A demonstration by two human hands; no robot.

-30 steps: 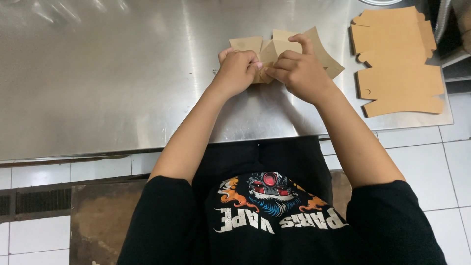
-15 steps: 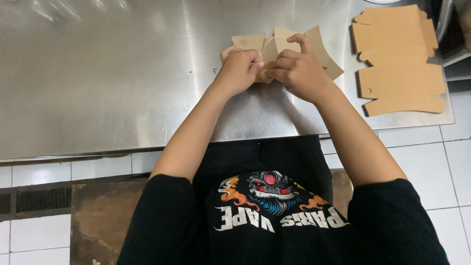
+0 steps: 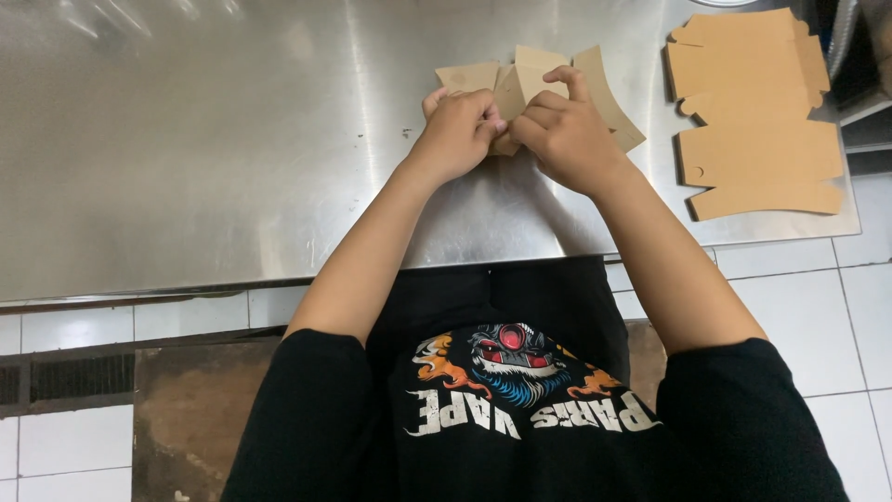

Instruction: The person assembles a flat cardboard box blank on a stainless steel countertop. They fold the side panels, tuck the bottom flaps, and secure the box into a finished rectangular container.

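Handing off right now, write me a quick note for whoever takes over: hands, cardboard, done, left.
Left hand and right hand: both closed on the brown cardboard blank, side by side, pressing it on the steel table.
Stack of flat blanks: to the right, near the table edge, untouched.
Done: blank partly folded, flaps standing up.
Left: it is not yet a closed box; the stack is unfolded.

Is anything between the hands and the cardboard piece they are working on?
Nothing visible. The left hand and right hand both grip the cardboard piece directly, on the steel table. The stack of flat cardboard blanks lies apart, beyond the right hand, not touching it.
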